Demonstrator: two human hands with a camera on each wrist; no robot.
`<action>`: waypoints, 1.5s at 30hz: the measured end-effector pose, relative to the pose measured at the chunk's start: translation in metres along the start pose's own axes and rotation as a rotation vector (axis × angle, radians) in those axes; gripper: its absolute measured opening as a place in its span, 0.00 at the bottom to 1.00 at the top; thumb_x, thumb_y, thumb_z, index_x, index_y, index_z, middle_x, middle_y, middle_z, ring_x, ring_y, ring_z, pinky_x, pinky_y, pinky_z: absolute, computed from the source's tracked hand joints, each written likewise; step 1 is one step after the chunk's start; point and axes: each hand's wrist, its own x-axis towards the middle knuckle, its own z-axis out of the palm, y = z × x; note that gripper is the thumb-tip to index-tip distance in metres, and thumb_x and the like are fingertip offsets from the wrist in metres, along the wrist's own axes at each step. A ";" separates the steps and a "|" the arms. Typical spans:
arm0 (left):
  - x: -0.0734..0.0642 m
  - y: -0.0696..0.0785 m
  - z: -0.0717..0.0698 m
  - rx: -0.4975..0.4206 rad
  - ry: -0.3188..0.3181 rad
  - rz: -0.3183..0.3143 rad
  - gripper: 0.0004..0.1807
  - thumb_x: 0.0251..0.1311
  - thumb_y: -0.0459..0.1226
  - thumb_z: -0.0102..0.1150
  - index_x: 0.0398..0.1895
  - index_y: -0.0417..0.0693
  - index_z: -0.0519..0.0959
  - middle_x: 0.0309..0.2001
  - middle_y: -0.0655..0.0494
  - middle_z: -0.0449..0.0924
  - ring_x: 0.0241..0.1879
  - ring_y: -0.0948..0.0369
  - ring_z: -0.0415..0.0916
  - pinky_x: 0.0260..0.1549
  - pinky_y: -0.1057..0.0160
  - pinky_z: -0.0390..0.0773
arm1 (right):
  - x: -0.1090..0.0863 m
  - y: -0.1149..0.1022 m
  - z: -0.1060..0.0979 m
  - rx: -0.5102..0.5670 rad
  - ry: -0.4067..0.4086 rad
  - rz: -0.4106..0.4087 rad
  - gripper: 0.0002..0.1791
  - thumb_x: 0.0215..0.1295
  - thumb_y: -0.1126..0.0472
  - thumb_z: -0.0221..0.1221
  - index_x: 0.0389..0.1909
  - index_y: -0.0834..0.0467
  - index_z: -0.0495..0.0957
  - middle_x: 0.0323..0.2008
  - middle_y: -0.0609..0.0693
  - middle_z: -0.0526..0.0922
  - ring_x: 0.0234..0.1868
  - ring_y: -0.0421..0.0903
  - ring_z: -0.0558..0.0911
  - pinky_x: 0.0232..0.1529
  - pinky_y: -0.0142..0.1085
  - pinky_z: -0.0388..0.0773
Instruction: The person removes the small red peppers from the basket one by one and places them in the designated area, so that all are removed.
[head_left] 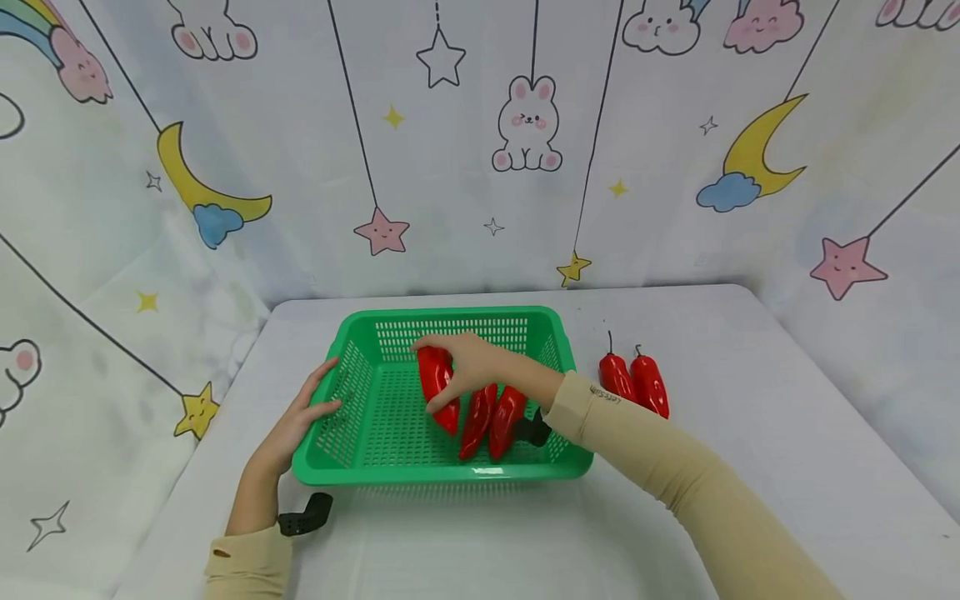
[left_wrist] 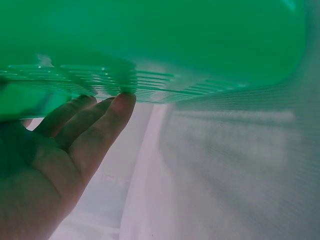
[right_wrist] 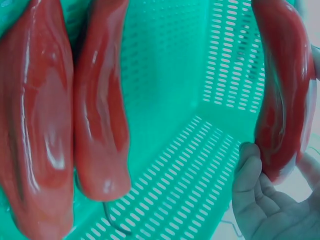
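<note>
Nearby, left hand [head_left: 291, 427], fingers nearly straight, rests against green slotted plastic basket [head_left: 442, 477]; two long glossy red peppers [head_left: 477, 423] inside. Above basket floor, right hand [head_left: 474, 367] curls round curved glossy red pepper [head_left: 431, 375]. Right of basket, two stemmed red peppers [head_left: 649, 385] on white tabletop [head_left: 750, 408]; cartoon-printed pale cloth [head_left: 465, 175] behind.

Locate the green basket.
In the head view, the green basket sits slightly left of centre, the left hand at its left rim and two loose red peppers just beyond its right side.
</note>
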 end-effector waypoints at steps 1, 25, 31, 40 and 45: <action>0.000 0.000 0.000 -0.002 -0.001 0.000 0.36 0.67 0.38 0.42 0.72 0.61 0.39 0.70 0.45 0.31 0.61 0.40 0.49 0.42 0.52 0.70 | -0.001 0.000 -0.002 0.011 0.007 0.001 0.44 0.42 0.47 0.71 0.63 0.44 0.62 0.47 0.46 0.72 0.47 0.43 0.71 0.33 0.28 0.74; -0.001 0.001 0.000 0.002 0.003 -0.006 0.36 0.67 0.38 0.42 0.72 0.61 0.38 0.70 0.46 0.30 0.61 0.42 0.48 0.43 0.54 0.68 | -0.035 0.016 -0.039 0.104 0.143 -0.022 0.44 0.43 0.47 0.70 0.63 0.44 0.61 0.43 0.47 0.74 0.39 0.46 0.76 0.32 0.32 0.76; 0.000 0.001 0.000 0.008 -0.001 0.002 0.36 0.67 0.38 0.43 0.72 0.61 0.39 0.71 0.46 0.30 0.62 0.42 0.47 0.44 0.53 0.68 | -0.048 0.024 -0.048 0.114 0.167 -0.038 0.44 0.43 0.47 0.70 0.63 0.44 0.61 0.41 0.47 0.75 0.36 0.46 0.77 0.32 0.33 0.77; 0.001 0.001 0.000 0.007 -0.006 0.005 0.36 0.67 0.39 0.43 0.72 0.61 0.39 0.71 0.46 0.30 0.62 0.42 0.47 0.45 0.53 0.67 | -0.065 0.035 -0.061 0.131 0.187 -0.028 0.45 0.43 0.48 0.71 0.64 0.43 0.61 0.43 0.49 0.75 0.36 0.45 0.77 0.32 0.34 0.77; 0.001 0.000 0.000 0.012 -0.002 0.006 0.36 0.67 0.39 0.43 0.72 0.61 0.39 0.71 0.46 0.30 0.63 0.42 0.46 0.46 0.52 0.66 | -0.075 0.041 -0.068 0.136 0.197 -0.003 0.45 0.42 0.48 0.71 0.64 0.42 0.61 0.42 0.48 0.75 0.37 0.46 0.77 0.33 0.35 0.77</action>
